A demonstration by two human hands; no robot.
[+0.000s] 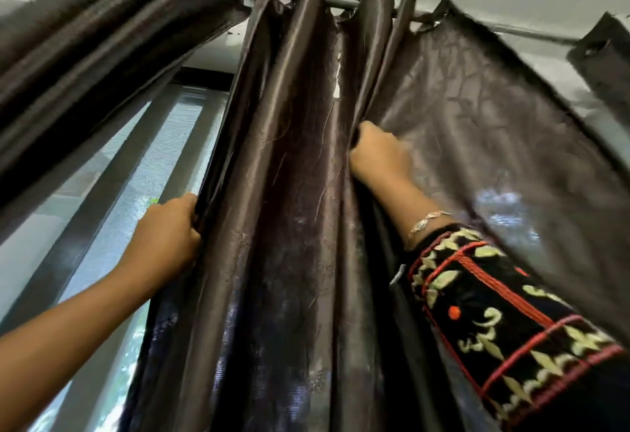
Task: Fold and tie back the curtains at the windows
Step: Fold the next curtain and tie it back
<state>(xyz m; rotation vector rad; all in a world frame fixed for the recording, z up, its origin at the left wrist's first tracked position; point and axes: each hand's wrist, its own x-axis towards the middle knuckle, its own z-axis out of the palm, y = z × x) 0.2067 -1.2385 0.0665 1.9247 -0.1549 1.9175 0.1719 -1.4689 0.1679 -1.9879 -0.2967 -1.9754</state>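
- Curtain (293, 193), dark brown and shiny, hangs in long pleats from 12 o'clock down to 6 o'clock, filling the middle and right of the view.
- One second curtain (85, 39) of the same cloth slants across 10 o'clock, apart from the first.
- One metal rod (341, 0) runs along 12 to 2 o'clock, threaded through the curtain's top.
- Two hands are raised. The left hand (167, 230), at 9 o'clock, has its fingers curled round the curtain's free left edge.
- The right hand (378, 155), just toward 2 o'clock of centre, clutches a pleat, fingertips hidden in the fold.
- One bracelet (428, 219) circles the right wrist above one black embroidered sleeve (494, 312) at 4 o'clock.
- Between the two curtains, at 8 to 9 o'clock, a gap shows one window (136, 175) with grey mesh and dark bars.
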